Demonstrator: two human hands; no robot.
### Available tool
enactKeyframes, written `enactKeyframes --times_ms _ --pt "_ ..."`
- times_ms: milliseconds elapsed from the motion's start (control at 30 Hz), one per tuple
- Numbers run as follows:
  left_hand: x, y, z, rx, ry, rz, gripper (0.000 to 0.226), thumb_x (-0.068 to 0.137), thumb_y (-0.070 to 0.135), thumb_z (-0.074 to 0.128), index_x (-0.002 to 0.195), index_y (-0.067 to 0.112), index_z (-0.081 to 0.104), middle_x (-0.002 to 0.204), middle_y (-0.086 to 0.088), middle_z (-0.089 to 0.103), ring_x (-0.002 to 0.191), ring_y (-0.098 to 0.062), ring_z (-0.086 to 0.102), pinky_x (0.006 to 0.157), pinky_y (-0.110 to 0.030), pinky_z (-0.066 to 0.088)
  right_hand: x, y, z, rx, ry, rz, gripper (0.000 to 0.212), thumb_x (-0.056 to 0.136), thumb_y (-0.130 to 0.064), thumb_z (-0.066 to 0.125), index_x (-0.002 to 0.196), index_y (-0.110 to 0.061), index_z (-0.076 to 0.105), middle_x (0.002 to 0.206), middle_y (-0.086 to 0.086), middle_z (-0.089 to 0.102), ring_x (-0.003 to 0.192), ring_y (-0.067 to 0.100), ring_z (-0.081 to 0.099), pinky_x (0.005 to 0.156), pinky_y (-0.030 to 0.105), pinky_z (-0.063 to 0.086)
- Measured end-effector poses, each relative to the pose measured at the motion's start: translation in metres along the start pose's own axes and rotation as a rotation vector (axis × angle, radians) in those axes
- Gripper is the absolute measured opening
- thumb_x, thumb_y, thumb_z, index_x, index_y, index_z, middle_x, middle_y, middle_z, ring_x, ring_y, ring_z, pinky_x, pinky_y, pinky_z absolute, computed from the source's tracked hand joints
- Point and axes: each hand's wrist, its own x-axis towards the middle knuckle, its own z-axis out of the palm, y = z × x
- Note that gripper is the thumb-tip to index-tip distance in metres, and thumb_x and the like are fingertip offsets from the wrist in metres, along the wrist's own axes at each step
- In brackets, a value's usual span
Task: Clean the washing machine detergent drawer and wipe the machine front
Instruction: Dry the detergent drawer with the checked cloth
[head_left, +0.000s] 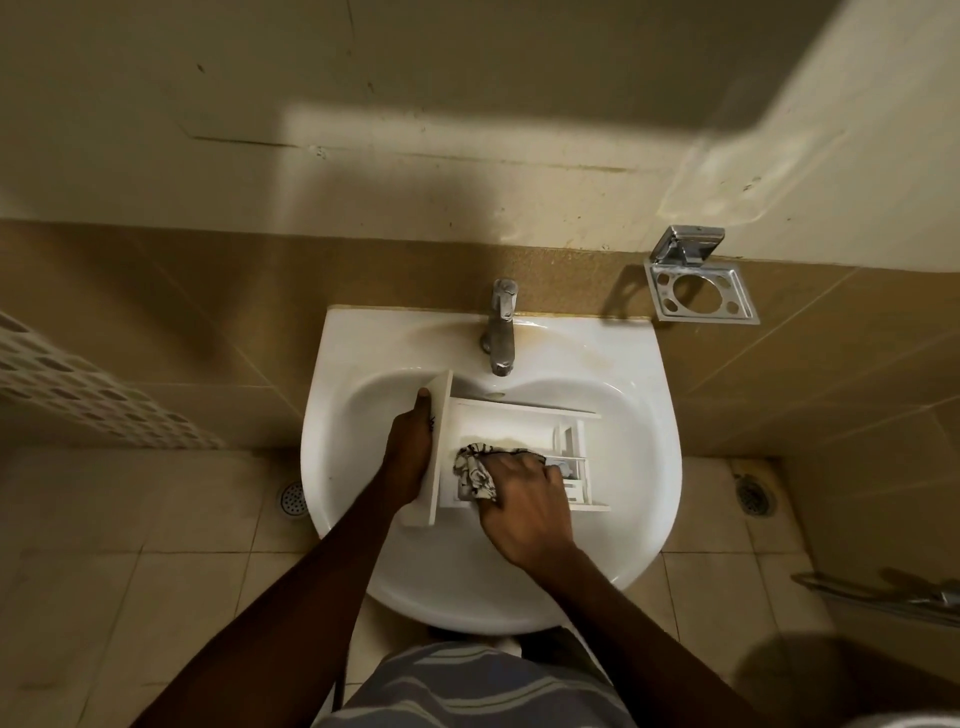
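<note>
L arm (311, 571) comes in from 7 o'clock, near straight; L hand (410, 447) grips the drawer (498, 421) front, thumb tip toward 12. R arm (649, 623) from 5 o'clock; R hand (524, 499) knuckles up, fingers curled on a cloth (472, 470).

We can read no writing, brand or number anywhere here. A few small dark marks sit on the detergent drawer (439, 457) front panel, too small to make out.

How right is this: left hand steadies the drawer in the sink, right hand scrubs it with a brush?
One slip: head view shows the right hand holding a crumpled cloth, not a brush. Left hand, drawer, sink: as stated.
</note>
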Motion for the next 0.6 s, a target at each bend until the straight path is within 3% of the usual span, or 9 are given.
enactKeyframes --times_ms 167,300,433,533,600 --pt "-0.004 -0.003 0.0 -0.021 -0.012 0.0 0.057 0.103 0.055 0.034 0.093 0.013 0.071 0.095 -0.017 0.074 0.087 -0.033 0.07 0.084 -0.044 0.056 0.009 0.038 -0.009 -0.226 -0.16 0.116 0.036 0.093 -0.046 0.04 0.112 -0.029 0.066 0.113 -0.006 0.069 0.114 0.023 0.048 0.094 0.037 0.03" --pt "-0.002 -0.005 0.001 -0.011 0.029 -0.018 0.06 0.103 0.056 0.035 0.09 0.01 0.07 0.1 -0.023 0.072 0.092 -0.038 0.069 0.089 -0.05 0.055 0.011 0.019 -0.003 -0.092 -0.176 0.22 0.033 0.093 -0.042 0.043 0.109 -0.025 0.066 0.118 -0.004 0.067 0.118 0.025 0.044 0.101 0.04 0.028" --pt "0.002 -0.007 0.0 -0.021 0.03 -0.024 0.061 0.102 0.056 0.037 0.091 0.007 0.071 0.094 -0.021 0.073 0.088 -0.037 0.07 0.088 -0.05 0.056 0.015 -0.004 -0.004 0.262 -0.213 0.308 0.037 0.089 -0.044 0.045 0.103 -0.021 0.07 0.115 0.001 0.068 0.116 0.025 0.048 0.097 0.039 0.031" --pt "0.001 -0.007 0.0 -0.025 0.036 -0.029 0.06 0.102 0.056 0.038 0.089 0.008 0.071 0.083 -0.014 0.072 0.079 -0.032 0.068 0.082 -0.044 0.055 0.004 0.009 -0.009 0.838 -0.118 0.501 0.042 0.067 -0.045 0.062 0.097 -0.018 0.073 0.101 0.0 0.073 0.104 0.022 0.062 0.081 0.028 0.045" --pt "0.002 -0.007 0.0 -0.02 0.023 -0.032 0.061 0.101 0.056 0.039 0.089 0.006 0.071 0.08 -0.013 0.071 0.077 -0.03 0.067 0.082 -0.043 0.055 -0.01 0.016 -0.005 0.925 -0.02 0.424 0.036 0.07 -0.04 0.068 0.101 -0.021 0.074 0.094 -0.009 0.074 0.095 0.013 0.066 0.074 0.023 0.049"
